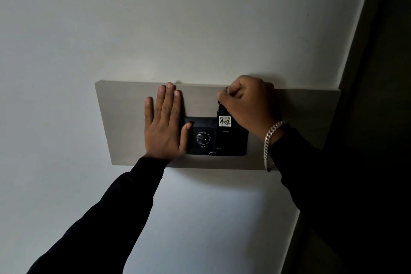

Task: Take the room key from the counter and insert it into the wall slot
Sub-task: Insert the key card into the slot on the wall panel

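Observation:
A black room key tag [223,118] with a white label reading "A02" stands upright in the right part of a black wall unit [219,140], its lower end at the slot [225,131]. My right hand [246,104] is shut on the top of the key tag, pinching it from above. My left hand [165,121] lies flat with fingers spread on the panel, its thumb resting on the left edge of the black unit. The unit has a round speaker grille in its middle.
The black unit is mounted on a grey-beige rectangular wall panel [124,118] on a white wall [155,18]. A dark door frame or wall edge [378,73] runs down the right side. A silver chain bracelet [270,142] hangs on my right wrist.

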